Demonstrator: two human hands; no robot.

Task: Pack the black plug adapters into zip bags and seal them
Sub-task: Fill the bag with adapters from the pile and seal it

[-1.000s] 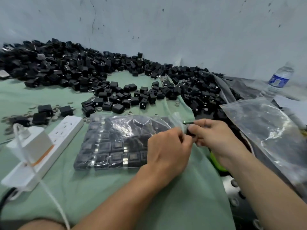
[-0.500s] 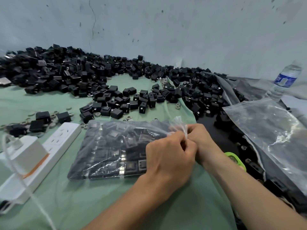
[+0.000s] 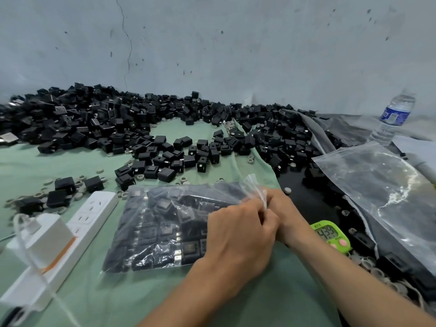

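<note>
So the zip bag (image 3: 151, 253) is lying flat on the green cloth (image 3: 212, 293), near-centre, already stuffed with black plug adapters (image 3: 188, 247) laid in neat rows, which I guess is why it sits so flat and brick-like instead of lumpy. Its mouth faces right, and that's where both hands are: the left hand (image 3: 238, 234) is curled over the near part of the opening and the right hand (image 3: 283, 208) sits just behind it, fingers pinching the same crinkly clear flap that sticks up between them. Both are closed on the plastic. Looks to me like they're lining up the zip track to press it shut, so the seal isn't done yet. The film is thin and glossy, catching glare over the matte, blocky adapters inside. The loose pile (image 3: 94, 123) sprawls along the far side by the wall, little grey rings (image 3: 139, 177) scattered around. A white power strip (image 3: 92, 215) lies left of the bag, a lime green timer (image 3: 330, 234) just right of the wrists, and spare bags (image 3: 377, 185) further right, handy for the next batch I'd think
</note>
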